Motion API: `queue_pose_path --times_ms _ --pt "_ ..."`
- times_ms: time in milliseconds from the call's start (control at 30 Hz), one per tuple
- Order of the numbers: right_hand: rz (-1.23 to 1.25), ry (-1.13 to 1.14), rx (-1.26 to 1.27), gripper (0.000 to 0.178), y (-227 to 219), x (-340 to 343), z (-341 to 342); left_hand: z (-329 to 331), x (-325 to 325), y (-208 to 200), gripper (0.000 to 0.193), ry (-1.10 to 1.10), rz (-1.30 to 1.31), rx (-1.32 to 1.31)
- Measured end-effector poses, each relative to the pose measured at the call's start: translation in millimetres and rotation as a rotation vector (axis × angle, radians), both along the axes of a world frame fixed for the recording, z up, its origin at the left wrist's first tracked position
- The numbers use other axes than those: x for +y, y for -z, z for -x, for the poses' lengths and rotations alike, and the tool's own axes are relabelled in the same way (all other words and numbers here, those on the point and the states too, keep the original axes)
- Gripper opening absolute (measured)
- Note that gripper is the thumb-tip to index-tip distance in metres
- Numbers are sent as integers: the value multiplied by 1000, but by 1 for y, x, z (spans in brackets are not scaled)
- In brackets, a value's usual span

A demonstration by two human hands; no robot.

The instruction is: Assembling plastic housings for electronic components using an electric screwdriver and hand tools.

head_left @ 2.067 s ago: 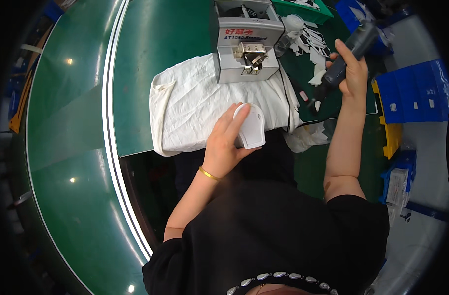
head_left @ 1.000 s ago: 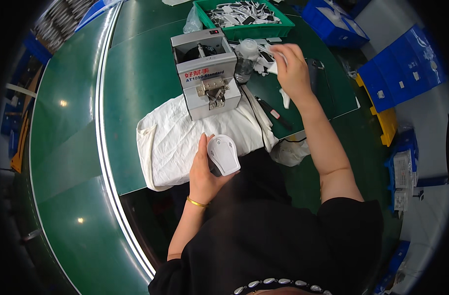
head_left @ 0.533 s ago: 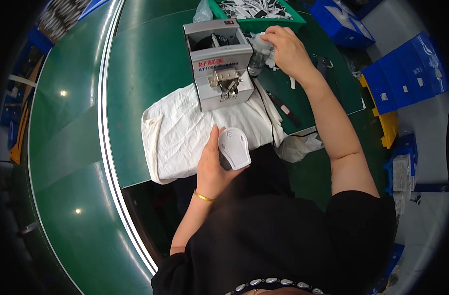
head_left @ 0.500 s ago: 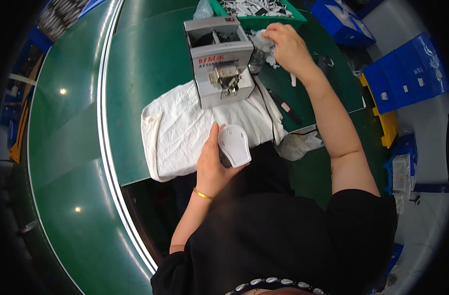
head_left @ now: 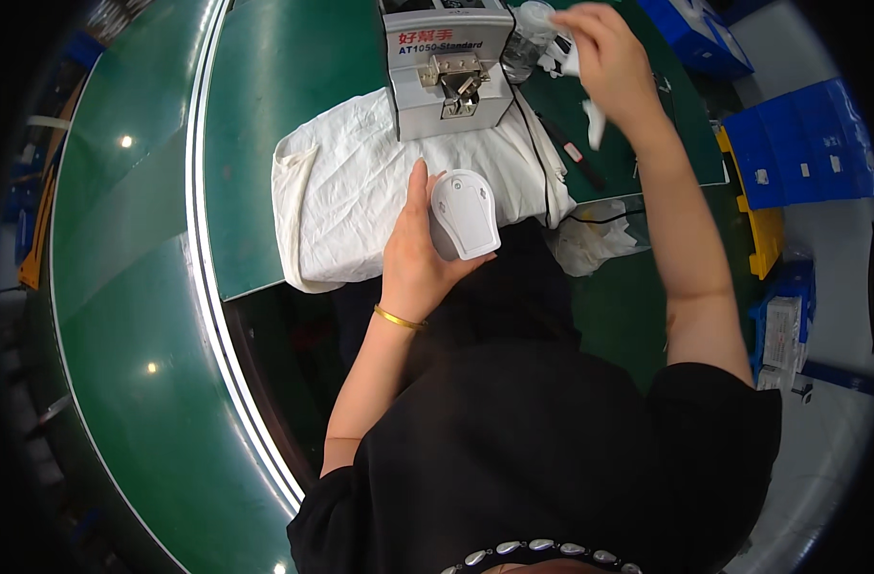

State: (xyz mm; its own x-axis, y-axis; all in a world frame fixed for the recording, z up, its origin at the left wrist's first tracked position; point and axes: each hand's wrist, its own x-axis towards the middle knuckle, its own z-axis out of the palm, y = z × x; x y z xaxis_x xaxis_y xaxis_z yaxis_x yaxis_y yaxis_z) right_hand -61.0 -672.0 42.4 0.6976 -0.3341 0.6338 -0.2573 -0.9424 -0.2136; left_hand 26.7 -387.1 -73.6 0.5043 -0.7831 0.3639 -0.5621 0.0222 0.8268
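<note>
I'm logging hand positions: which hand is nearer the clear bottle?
Right. The right hand is just right of the clear bottle, near its top; the left hand, holding a white plastic shell, is farther off, below and left in the picture.

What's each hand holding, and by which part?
Left hand: the white shell, by its left side and lower end. Right hand: fingertips near the bottle; whether they hold anything can't be told.

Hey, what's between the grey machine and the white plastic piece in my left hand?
In the head view, a strip of the white cloth shows between the grey machine and the white plastic piece in your left hand.
</note>
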Motion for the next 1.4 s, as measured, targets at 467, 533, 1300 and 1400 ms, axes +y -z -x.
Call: queue_pose_path --times_ms 467,533,1300,1400 --pt "-496 -182 134 18 66 189 72 1 -5 5 124 -6 67 -26" --pt "-503 -140 118 16 69 192 71 1 -6 8 122 -5 83 -23" --pt "-1051 -38 107 10 62 184 69 2 -5 10 124 8 93 36" --pt "-824 -19 111 11 62 187 63 1 -7 8 124 1 100 33"
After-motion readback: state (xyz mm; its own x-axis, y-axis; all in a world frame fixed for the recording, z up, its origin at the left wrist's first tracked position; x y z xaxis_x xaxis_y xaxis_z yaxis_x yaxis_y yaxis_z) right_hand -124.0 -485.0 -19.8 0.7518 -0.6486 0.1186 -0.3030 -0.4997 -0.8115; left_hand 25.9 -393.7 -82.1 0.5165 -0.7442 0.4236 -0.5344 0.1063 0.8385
